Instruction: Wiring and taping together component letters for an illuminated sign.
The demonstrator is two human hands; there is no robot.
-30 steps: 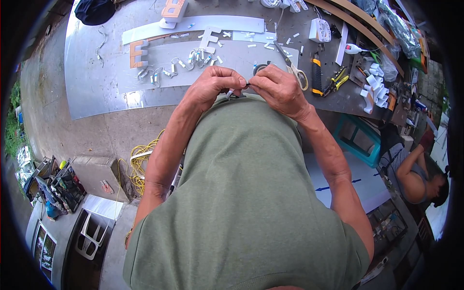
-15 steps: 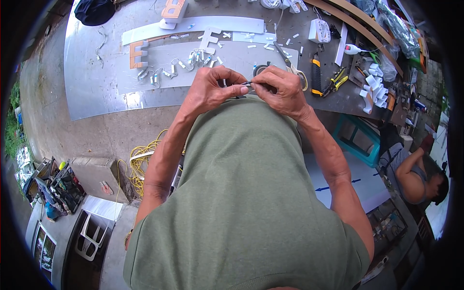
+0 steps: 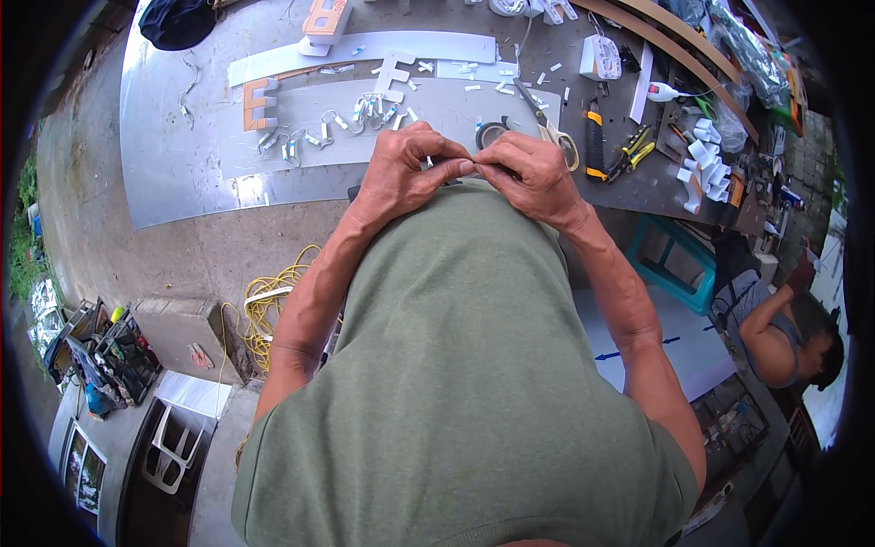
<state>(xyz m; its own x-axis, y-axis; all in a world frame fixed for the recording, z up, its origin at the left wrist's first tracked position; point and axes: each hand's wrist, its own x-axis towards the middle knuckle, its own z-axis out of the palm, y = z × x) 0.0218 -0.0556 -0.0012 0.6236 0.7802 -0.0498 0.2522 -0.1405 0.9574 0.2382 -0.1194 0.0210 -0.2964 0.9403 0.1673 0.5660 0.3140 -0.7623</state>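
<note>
My left hand point(image 3: 410, 169) and my right hand point(image 3: 533, 173) meet at the near edge of the table, just beyond my green shirt. Thumb and fingers are pinched on both, tip against tip. Between them only a speck of a thin black piece shows; the fingertips cover the rest. Right behind my right hand lies a roll of black tape point(image 3: 493, 133), partly covered by the fingers. Scissors point(image 3: 567, 149) with pale handles rest beside it. Beyond my left hand, a string of small white light modules point(image 3: 319, 139) trails over the sheet by a white letter-shaped piece point(image 3: 394, 75).
An orange-faced letter block point(image 3: 259, 104) stands on the metal-topped table point(image 3: 182, 155). To the right lie a cutter knife point(image 3: 594, 146), yellow-handled pliers point(image 3: 638, 150) and white curved pieces point(image 3: 706, 164). A teal stool point(image 3: 674, 264) and another person point(image 3: 775, 333) are at lower right.
My fingertips have drawn closer together, and the black piece between them is now mostly hidden. My right fingers shifted slightly, showing more of the tape roll. The other person's arm moved a little.
</note>
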